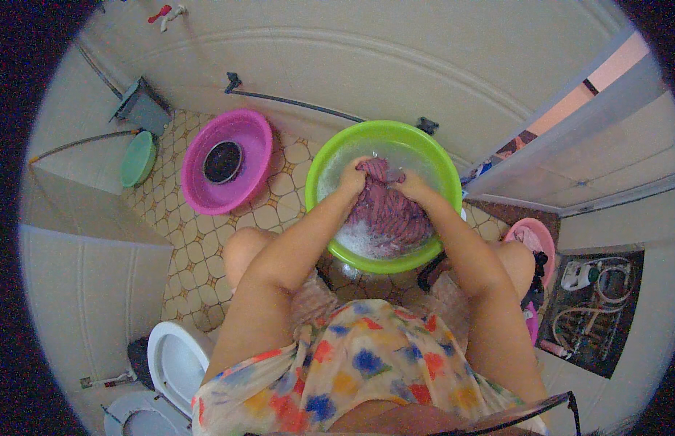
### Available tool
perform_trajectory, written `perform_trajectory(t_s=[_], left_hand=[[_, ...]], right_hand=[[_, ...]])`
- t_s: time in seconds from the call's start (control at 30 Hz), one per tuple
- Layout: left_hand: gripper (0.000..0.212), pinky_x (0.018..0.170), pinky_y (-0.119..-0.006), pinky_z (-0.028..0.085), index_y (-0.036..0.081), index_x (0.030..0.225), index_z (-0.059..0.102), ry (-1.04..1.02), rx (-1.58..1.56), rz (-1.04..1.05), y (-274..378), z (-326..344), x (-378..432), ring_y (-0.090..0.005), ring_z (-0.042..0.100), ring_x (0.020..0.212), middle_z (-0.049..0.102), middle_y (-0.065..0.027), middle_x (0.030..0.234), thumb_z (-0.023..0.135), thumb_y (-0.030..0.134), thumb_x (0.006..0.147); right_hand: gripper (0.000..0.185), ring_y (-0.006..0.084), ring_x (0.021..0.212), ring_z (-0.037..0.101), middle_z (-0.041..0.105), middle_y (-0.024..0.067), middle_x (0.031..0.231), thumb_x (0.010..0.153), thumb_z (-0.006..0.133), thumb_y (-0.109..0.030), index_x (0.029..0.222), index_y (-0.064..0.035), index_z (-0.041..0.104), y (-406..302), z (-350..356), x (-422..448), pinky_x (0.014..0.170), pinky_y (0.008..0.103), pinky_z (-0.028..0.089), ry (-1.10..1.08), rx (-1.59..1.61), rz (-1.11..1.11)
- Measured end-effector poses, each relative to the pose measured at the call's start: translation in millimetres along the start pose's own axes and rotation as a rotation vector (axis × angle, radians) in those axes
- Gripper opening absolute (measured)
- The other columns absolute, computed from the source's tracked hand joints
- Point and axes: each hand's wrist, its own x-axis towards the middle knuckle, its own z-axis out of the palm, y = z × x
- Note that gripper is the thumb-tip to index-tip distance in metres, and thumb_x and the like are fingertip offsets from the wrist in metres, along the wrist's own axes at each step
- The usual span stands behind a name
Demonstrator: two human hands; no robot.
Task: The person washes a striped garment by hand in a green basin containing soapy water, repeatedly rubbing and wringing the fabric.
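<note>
Between my knees stands a lime-green plastic basin (383,265) holding soapy, foamy water. A wet purple-pink cloth (389,218) with dark stripes lies bunched in it, partly under the suds (359,242). My left hand (355,177) grips the cloth near its upper left end. On the other side, my right hand (411,185) pinches a fold of the same cloth. A short piece of the fabric rises between both hands. The fingertips are partly hidden by the cloth and foam.
Left on the tiled floor (193,267) are a magenta basin (255,180) with a dark round vessel (223,162) inside and a green bowl (137,159). A toilet (176,354) is at lower left. Pink basin (539,231) with cloth stands right; a wall bar (299,103) runs behind.
</note>
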Motion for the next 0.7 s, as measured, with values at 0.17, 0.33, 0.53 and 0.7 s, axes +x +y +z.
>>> perform_trajectory(t_s=[0.17, 0.33, 0.53, 0.7], left_hand=[[0.024, 0.075, -0.032, 0.045, 0.009, 0.101, 0.052, -0.066, -0.399, -0.284, 55.7, 26.9, -26.2, -0.0219, 0.054, 0.083, 0.056, -0.0087, 0.092, 0.045, 0.01, 0.077], [0.038, 0.074, -0.035, 0.045, 0.012, 0.109, 0.049, -0.181, -0.871, -0.558, 22.8, 6.9, -7.9, -0.0225, 0.053, 0.084, 0.054, -0.0088, 0.096, 0.05, 0.036, 0.08], [0.041, 0.071, -0.034, 0.045, 0.009, 0.106, 0.051, -0.273, -0.758, -0.297, -2.0, 1.3, 6.7, -0.0211, 0.053, 0.081, 0.055, -0.0088, 0.094, 0.049, 0.041, 0.08], [0.037, 0.073, -0.036, 0.044, 0.007, 0.099, 0.053, -0.174, -0.717, -0.486, 69.5, 27.0, -44.4, -0.0219, 0.053, 0.08, 0.057, -0.0089, 0.09, 0.043, 0.039, 0.083]], right_hand=[[0.035, 0.0299, 0.08, 0.057, 0.058, 0.0172, 0.089, 0.069, 0.061, -0.02, 0.098, -0.0015, 0.054, 33.1, 28.3, 23.5, 0.074, 0.038, 0.044, 0.507, 0.077, 0.095], [0.022, 0.0321, 0.078, 0.055, 0.057, 0.0173, 0.084, 0.073, 0.057, -0.017, 0.086, -0.0001, 0.054, -70.7, 24.3, -31.6, 0.07, 0.0368, 0.043, 0.373, 0.534, -0.134], [0.019, 0.0309, 0.069, 0.054, 0.055, 0.0166, 0.077, 0.075, 0.057, -0.02, 0.077, -0.0021, 0.051, -91.2, 28.1, -52.3, 0.061, 0.0363, 0.043, 0.408, 0.02, -0.495], [0.024, 0.0385, 0.071, 0.054, 0.056, 0.0191, 0.084, 0.076, 0.05, -0.027, 0.08, -0.0032, 0.052, -77.3, 7.7, -37.1, 0.065, 0.0442, 0.043, 0.367, -0.136, -0.344]])
